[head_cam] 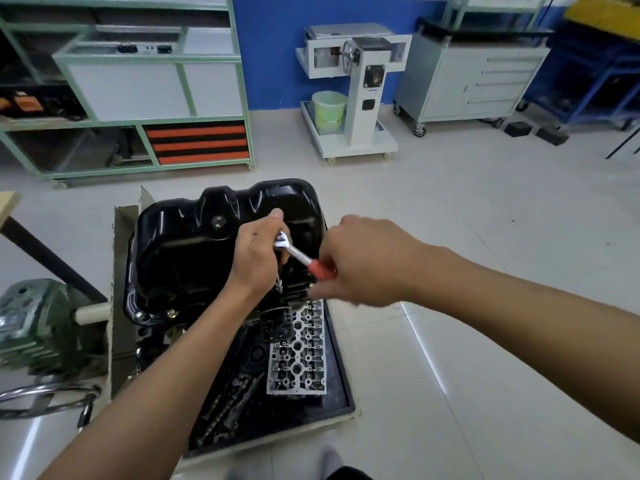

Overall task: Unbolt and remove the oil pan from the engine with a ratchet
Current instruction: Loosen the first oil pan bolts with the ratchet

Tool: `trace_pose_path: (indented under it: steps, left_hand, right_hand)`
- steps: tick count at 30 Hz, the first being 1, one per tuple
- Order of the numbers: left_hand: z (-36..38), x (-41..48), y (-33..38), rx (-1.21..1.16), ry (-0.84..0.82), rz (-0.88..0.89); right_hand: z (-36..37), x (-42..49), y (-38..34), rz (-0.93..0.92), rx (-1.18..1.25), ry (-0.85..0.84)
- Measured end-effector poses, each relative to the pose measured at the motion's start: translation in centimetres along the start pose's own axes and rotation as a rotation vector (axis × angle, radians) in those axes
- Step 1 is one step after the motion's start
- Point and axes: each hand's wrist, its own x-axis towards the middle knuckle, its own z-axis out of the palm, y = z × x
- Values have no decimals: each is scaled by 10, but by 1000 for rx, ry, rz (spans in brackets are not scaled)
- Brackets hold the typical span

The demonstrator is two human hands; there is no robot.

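A glossy black oil pan (pixel 180 251) sits bottom-up on the engine, with bolts showing along its near flange. A ratchet (pixel 294 251) with a chrome head and red handle stands on an extension that reaches down to the pan's right near flange. My left hand (pixel 258 258) curls round the ratchet head and the top of the extension. My right hand (pixel 363 261) grips the red handle and is slightly blurred. The socket's tip at the flange is partly hidden by my left wrist.
Below the engine a black tray (pixel 341 375) holds a cylinder head (pixel 298 355) and a camshaft. A green gearbox (pixel 38 323) of the stand is at left. Green shelving (pixel 138 98), a white machine stand (pixel 360 98) and a grey drawer cabinet (pixel 474 81) line the back.
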Motion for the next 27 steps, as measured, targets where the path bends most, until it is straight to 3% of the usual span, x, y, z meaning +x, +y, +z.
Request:
trace_pose_path:
  steps: [3, 7, 10, 16, 27]
  left_hand:
    - [3, -5, -1, 17, -33, 4]
    - [-7, -8, 0, 78, -213, 18]
    - [-1, -8, 4, 94, -323, -29]
    - [16, -3, 11, -22, -165, -50]
    - [56, -2, 1, -57, -46, -13]
  right_hand:
    - [-1, -5, -4, 10, 52, -110]
    - [-6, 24, 26, 59, -119, 160]
    - [0, 48, 32, -18, -157, 264]
    - [-1, 27, 57, -19, -100, 346]
    - [-4, 2, 78, 33, -154, 298]
